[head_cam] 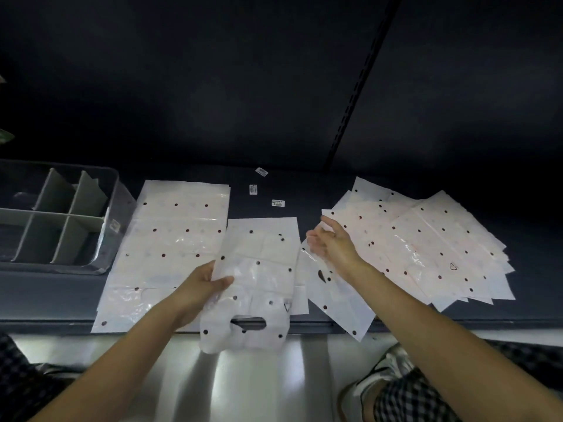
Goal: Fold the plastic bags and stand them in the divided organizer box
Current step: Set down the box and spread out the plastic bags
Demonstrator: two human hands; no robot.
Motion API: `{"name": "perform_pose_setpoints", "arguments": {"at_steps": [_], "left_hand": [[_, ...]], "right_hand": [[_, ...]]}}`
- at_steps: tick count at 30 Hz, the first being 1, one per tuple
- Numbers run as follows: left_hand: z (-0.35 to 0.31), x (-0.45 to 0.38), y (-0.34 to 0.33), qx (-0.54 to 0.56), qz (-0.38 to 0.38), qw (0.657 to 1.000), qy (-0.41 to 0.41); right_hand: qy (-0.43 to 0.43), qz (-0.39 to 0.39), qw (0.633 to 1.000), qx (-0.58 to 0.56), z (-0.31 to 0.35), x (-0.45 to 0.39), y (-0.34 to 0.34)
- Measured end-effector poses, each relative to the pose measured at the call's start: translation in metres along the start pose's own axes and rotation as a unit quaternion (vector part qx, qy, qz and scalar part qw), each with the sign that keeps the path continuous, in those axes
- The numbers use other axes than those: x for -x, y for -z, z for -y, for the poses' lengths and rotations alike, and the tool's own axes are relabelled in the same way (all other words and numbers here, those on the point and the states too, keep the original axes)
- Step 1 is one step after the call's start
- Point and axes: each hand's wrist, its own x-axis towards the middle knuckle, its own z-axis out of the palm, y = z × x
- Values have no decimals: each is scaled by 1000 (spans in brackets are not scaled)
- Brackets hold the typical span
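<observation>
- Bag (259,269) lay on the counter (45,296), its handle end overhanging; left hand (199,284) pinched its edge.
- Right hand (332,243) hovered, fingers relaxed, over another bag (338,303).
- Slick plastic could slide off.

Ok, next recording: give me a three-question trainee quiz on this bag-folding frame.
1. True or false: the organizer box already holds folded bags.
2. Which hand has a grip on the bag with the cut-out handle? A) left hand B) right hand
3. Fill in: the small labels lie ___ the flat bag and the fanned pile of bags.

Key: 1 false; 2 A; 3 between.
</observation>
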Motion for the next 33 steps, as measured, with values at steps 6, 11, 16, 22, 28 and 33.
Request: {"name": "perform_pose_setpoints", "arguments": {"at_steps": [6,11,16,22,28,33], "left_hand": [[-18,-40,-26,1,-119,993,-3],[-16,-53,-46,-145,-222,963,-58],[0,-37,-58,-449,-233,825,-253],[23,-38,-59,-652,8,746,-132],[6,-44,-59,-658,43,746,-96],[1,-38,-64,-577,55,808,-108]], "right_hand": [[113,-254,870,407,-12,-5,120],[13,-210,839,501,-48,1,185],[92,-334,858,378,-56,6,181],[40,-190,844,500,-52,8,165],[46,-219,873,434,-51,14,164],[68,-220,927,297,-32,19,146]]}}
